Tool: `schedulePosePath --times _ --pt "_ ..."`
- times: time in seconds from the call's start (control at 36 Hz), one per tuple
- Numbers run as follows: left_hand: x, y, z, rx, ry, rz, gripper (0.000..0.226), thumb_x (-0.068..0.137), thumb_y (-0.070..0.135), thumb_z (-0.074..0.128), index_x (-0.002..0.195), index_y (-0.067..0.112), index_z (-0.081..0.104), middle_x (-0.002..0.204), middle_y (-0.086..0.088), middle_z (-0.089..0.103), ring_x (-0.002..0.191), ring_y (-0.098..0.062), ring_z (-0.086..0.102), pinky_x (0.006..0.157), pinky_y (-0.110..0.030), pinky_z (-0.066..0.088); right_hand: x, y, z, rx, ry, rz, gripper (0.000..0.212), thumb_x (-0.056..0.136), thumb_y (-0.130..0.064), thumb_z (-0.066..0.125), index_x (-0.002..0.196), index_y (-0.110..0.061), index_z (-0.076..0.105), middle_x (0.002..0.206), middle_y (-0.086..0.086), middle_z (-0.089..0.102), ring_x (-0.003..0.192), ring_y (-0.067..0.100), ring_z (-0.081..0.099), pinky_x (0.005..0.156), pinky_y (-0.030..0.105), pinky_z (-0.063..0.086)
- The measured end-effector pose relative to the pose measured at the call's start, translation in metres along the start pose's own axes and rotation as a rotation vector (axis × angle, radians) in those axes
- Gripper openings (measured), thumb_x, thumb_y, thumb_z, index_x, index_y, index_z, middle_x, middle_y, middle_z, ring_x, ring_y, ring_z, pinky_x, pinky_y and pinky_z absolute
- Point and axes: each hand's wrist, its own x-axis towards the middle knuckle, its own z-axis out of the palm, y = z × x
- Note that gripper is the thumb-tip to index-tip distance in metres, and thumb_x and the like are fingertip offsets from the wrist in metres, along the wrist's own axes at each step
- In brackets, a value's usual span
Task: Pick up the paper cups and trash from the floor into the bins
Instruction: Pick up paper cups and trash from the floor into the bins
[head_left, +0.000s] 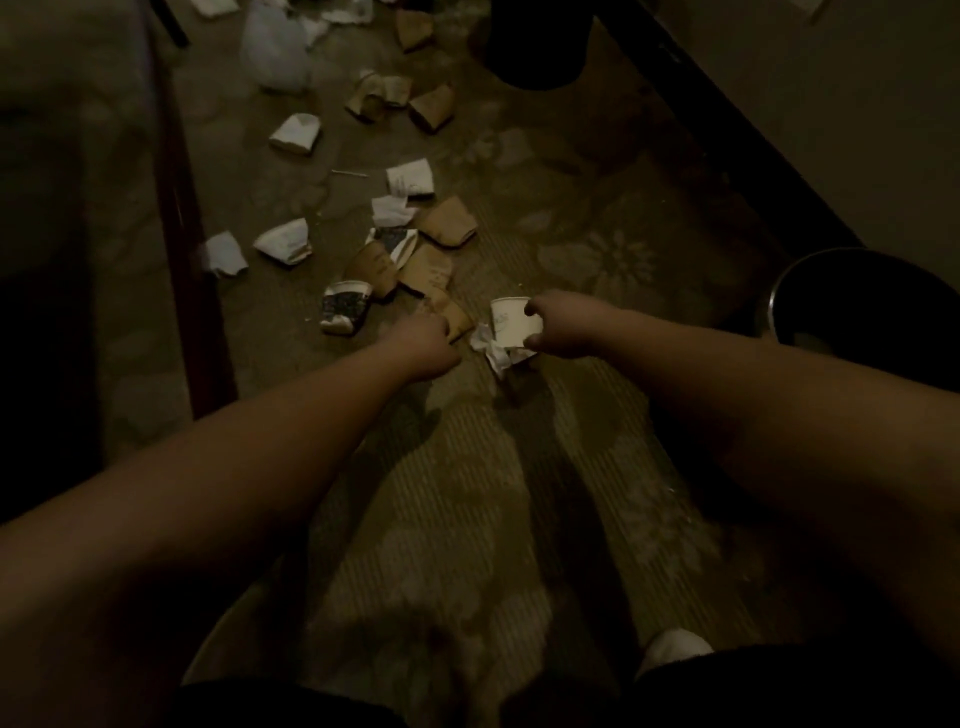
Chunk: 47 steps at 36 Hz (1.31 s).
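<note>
My right hand (558, 325) grips a white paper cup (511, 322) just above the carpet, with crumpled white paper (493, 353) below it. My left hand (423, 345) reaches down onto a flattened brown cup (454, 314), fingers curled on its edge. Several crushed brown and white cups lie ahead, among them a dark patterned cup (345, 309) and a brown cup (447, 221). A dark bin (852, 306) stands at the right. A second dark bin (535, 41) stands farther back.
A dark wooden furniture edge (182, 218) runs along the left. A dark baseboard (727, 130) runs diagonally on the right. A white plastic bag (275, 49) lies far back. My slippered foot (675, 647) shows at the bottom.
</note>
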Motion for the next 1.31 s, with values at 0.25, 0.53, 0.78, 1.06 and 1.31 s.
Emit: schedulePosePath --times 0.25,0.53,0.78,1.06,1.31 --pt "0.016 -0.011 0.033 -0.015 -0.121 -0.064 0.034 0.096 0.034 0.053 0.122 0.012 0.057 0.122 -0.012 0.055 0.105 -0.027 0.055 0.082 -0.033 0.045 0.032 0.014 0.051 -0.044 -0.072 0.026 0.054 0.091 -0.045 0.062 0.133 -0.012 0.054 0.132 0.014 0.053 0.116 0.03 0.055 0.091 0.036 0.048" --pt "0.024 -0.01 -0.002 -0.111 -0.113 -0.183 0.032 0.099 0.028 0.054 0.124 0.008 0.058 0.117 -0.012 0.06 0.099 -0.024 0.058 0.083 -0.035 0.048 0.067 0.011 0.049 0.01 -0.07 -0.043 0.058 0.092 -0.046 0.059 0.14 -0.015 0.049 0.138 0.011 0.049 0.122 0.03 0.052 0.097 0.039 0.048" --pt "0.001 0.0 -0.056 -0.133 -0.114 -0.274 0.044 0.1 0.035 0.054 0.136 0.01 0.052 0.131 -0.016 0.057 0.116 -0.029 0.055 0.087 -0.034 0.044 0.062 0.018 0.018 0.012 -0.141 -0.087 0.058 0.09 -0.05 0.061 0.137 -0.017 0.053 0.138 0.01 0.05 0.122 0.028 0.051 0.096 0.036 0.045" --pt "0.046 -0.004 -0.062 -0.224 -0.076 -0.238 0.045 0.103 0.028 0.05 0.143 0.007 0.045 0.144 -0.014 0.049 0.13 -0.028 0.047 0.093 -0.028 0.039 0.116 0.0 0.033 -0.059 -0.159 -0.226 0.072 0.082 -0.05 0.071 0.145 -0.028 0.042 0.146 0.005 0.043 0.132 0.028 0.043 0.098 0.042 0.044" --pt "0.114 -0.034 -0.003 -0.38 -0.032 -0.256 0.048 0.092 0.027 0.065 0.134 0.007 0.053 0.133 -0.015 0.057 0.12 -0.033 0.056 0.096 -0.038 0.046 0.133 0.011 0.091 -0.202 -0.09 -0.365 0.052 0.09 -0.036 0.064 0.136 -0.019 0.052 0.14 0.009 0.045 0.122 0.031 0.045 0.095 0.044 0.043"
